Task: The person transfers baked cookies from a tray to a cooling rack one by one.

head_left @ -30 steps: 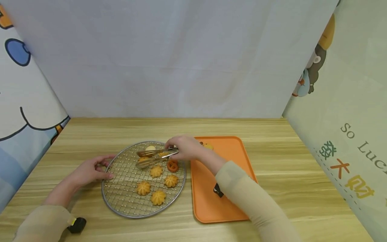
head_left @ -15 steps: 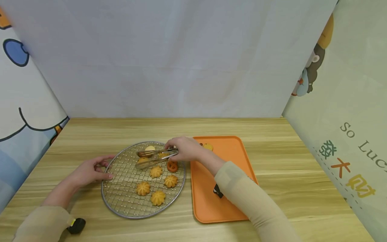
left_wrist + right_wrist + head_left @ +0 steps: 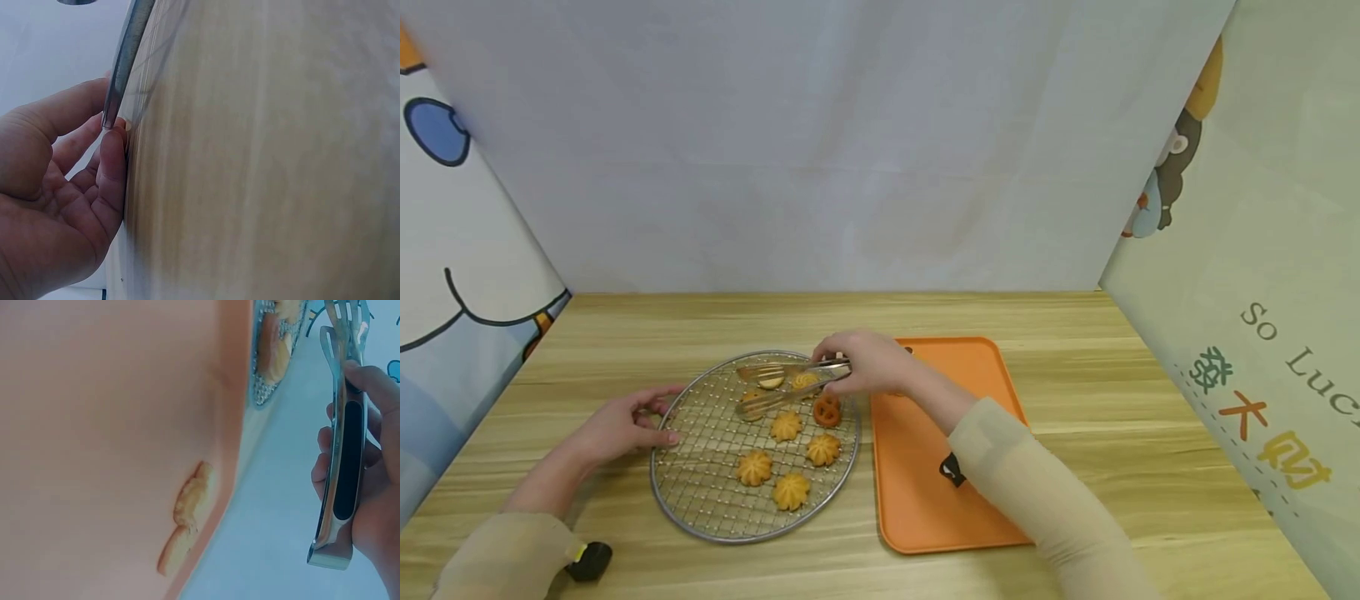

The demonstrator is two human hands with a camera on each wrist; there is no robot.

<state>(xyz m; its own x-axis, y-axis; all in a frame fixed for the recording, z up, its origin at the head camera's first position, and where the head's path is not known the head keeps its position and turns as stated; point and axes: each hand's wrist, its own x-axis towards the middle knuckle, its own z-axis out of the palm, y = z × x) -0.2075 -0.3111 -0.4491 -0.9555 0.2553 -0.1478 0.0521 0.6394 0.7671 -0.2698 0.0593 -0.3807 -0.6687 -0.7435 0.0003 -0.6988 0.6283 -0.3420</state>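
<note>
My left hand (image 3: 621, 427) holds the left edge of a round wire rack (image 3: 728, 541); in the left wrist view the metal rim (image 3: 128, 59) runs between thumb and fingers. Above the back of the rack, my right hand (image 3: 872, 362) grips metal tongs (image 3: 782, 398), their two slotted arms spread apart and pointing left. The tongs overlap a pale round cookie (image 3: 771, 383) and a round golden cookie (image 3: 751, 407) in the head view. Close by lie a swirled cookie (image 3: 805, 381) and a brown pretzel-shaped cookie (image 3: 827, 412). Several flower-shaped cookies (image 3: 792, 492) lie farther forward.
Right of the rack is an orange tray (image 3: 917, 521), partly covered by my right forearm. Near its edge the right wrist view shows two cookies (image 3: 192, 497). Both stand on a wood-grain table (image 3: 1105, 392) with a pale cloth backdrop (image 3: 850, 167) behind.
My right hand and the tongs have shifted slightly right and up, and the tong arms have spread a little wider. The left hand stays at the rim.
</note>
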